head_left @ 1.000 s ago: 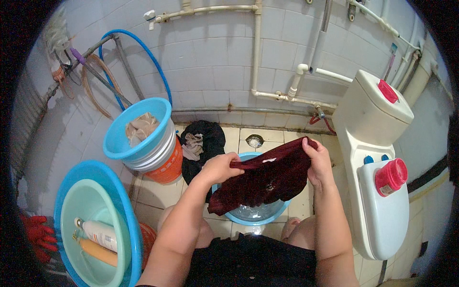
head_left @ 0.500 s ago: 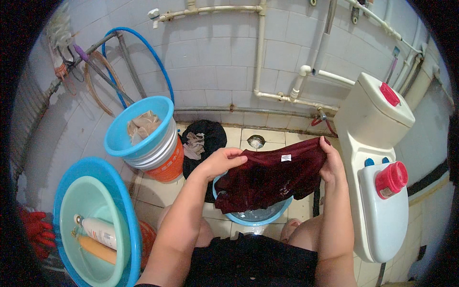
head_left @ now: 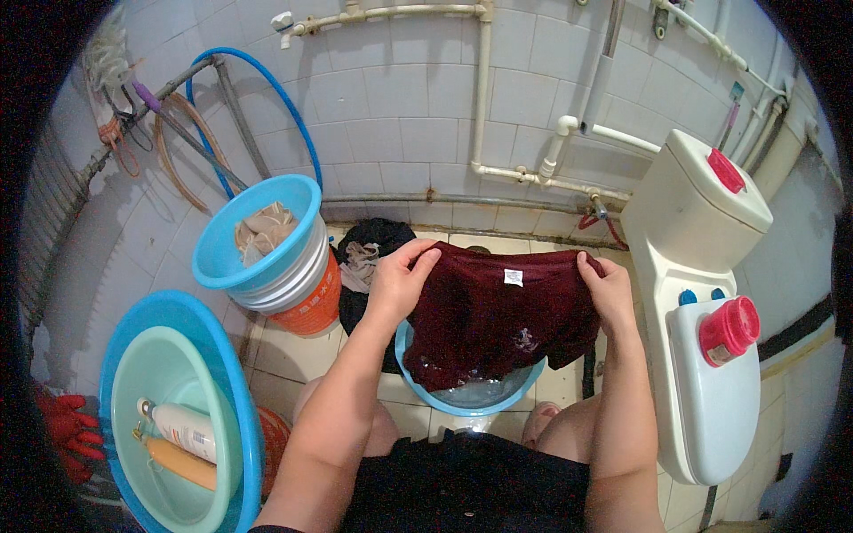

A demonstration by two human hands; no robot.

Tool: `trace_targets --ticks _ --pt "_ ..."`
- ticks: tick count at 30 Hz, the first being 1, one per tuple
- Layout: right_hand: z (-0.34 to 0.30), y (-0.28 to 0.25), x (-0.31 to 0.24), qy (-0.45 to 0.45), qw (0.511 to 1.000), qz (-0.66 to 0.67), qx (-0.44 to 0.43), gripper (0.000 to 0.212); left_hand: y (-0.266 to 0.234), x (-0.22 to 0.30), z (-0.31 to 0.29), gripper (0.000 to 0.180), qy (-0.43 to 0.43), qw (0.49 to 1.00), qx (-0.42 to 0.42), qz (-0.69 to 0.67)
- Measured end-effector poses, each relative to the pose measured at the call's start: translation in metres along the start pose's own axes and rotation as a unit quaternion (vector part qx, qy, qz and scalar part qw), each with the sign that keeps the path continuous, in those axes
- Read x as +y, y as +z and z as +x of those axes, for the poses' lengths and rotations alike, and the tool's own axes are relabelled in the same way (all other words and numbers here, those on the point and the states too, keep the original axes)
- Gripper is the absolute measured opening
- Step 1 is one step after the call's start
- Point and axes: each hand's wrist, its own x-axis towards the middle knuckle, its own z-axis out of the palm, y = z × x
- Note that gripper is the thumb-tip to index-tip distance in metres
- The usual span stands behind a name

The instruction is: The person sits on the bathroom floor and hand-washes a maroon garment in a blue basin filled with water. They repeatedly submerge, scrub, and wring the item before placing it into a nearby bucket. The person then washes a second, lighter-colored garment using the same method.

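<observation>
Left hand had risen nearly level with right hand; both closed, pinching maroon garment by top edge. Spreading looked done; garment hung over blue basin, not yet released.

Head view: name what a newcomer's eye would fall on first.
Probably the dark red garment comes first, spread between the left hand and the right hand above a blue basin, mid-picture. Next is the bright red container on the toilet lid, at right.

Basin — partly behind maroon garment.
</observation>
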Motion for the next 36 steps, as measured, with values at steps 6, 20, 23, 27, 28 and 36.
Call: trace_targets --ticks 6,20,23,27,28,36 --pt "-0.015 -0.002 -0.027 -0.131 0.968 -0.129 0.171 0.037 -0.008 0.031 -0.007 0.023 0.098 0.993 -0.014 0.066" --pt "-0.003 -0.007 -0.002 0.12 0.925 0.274 -0.236 0.033 -0.026 -0.005 0.009 0.033 -0.209 0.929 -0.119 -0.283" --pt "0.003 -0.005 0.006 0.136 0.93 0.253 -0.231 0.035 -0.024 -0.005 0.008 0.035 -0.204 0.938 -0.119 -0.255" --pt "0.0 -0.002 0.002 0.138 0.923 0.268 -0.239 0.033 -0.025 -0.009 0.009 0.033 -0.224 0.939 -0.113 -0.234" --pt "-0.001 -0.001 0.001 0.134 0.92 0.275 -0.244 0.032 -0.026 -0.01 0.01 0.032 -0.23 0.937 -0.112 -0.24" --pt "-0.002 0.0 0.005 0.115 0.939 0.185 -0.266 0.027 -0.027 -0.008 0.011 0.027 -0.262 0.924 -0.12 -0.252"
